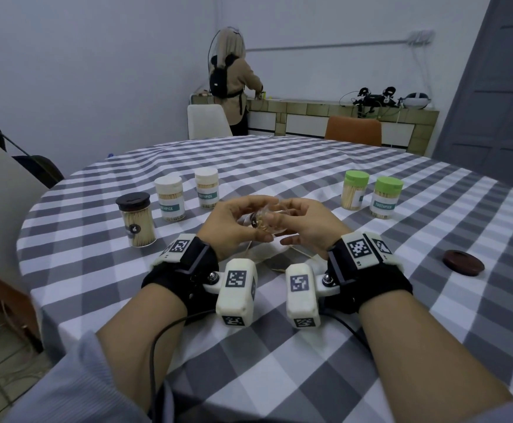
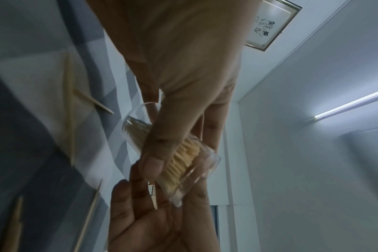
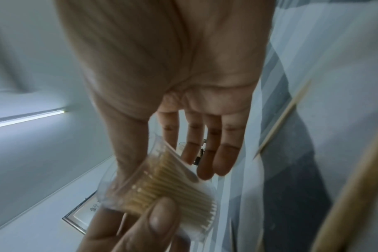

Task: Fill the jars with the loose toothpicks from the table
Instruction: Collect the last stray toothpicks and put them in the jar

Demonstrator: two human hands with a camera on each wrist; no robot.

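Toothpicks (image 1: 302, 255) lie loose on the worktop (image 1: 279, 346) beneath a clear jar (image 1: 264, 222), part-filled and tilted, gripped by the left hand (image 1: 233, 227); the right hand (image 1: 305, 227) cups its far end, fingers (image 3: 224, 153) fairly straight. Filling is underway; next comes gathering strays.

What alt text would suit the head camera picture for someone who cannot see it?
Over a checked tablecloth, the left hand holds a tilted clear jar of toothpicks while the right hand steadies it. Five lidded jars stand behind; a brown lid lies right.
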